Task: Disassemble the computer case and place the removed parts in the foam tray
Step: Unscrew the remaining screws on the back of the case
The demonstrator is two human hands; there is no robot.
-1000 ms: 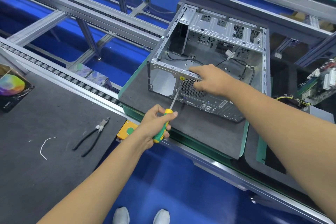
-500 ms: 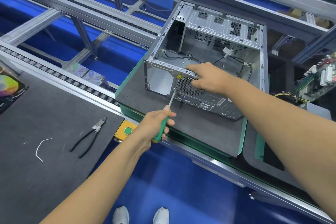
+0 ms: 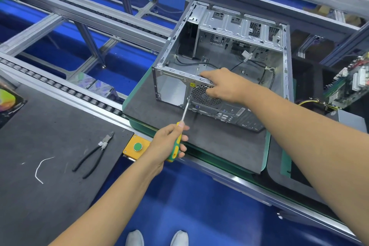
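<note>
An open grey metal computer case (image 3: 235, 32) lies on a dark foam pad (image 3: 215, 142), its rear panel facing me. My left hand (image 3: 167, 146) grips a screwdriver (image 3: 176, 146) with a green and yellow handle; its tip sits at the lower left corner of the round fan grille (image 3: 201, 96). My right hand (image 3: 225, 86) holds the case's top rear rail, index finger stretched along the rail, other fingers curled over the grille. Black cables (image 3: 265, 74) lie loose inside the case.
Black-handled pliers (image 3: 93, 152) and a white cable-tie scrap (image 3: 41, 168) lie on the dark mat at the left. A yellow box with a green button (image 3: 136, 147) sits at the conveyor edge. A circuit board (image 3: 351, 84) stands at the far right. Aluminium frame rails run behind.
My left hand has turned slightly on the screwdriver handle, its tip staying at the same spot by the grille. My right hand keeps its place on the rail.
</note>
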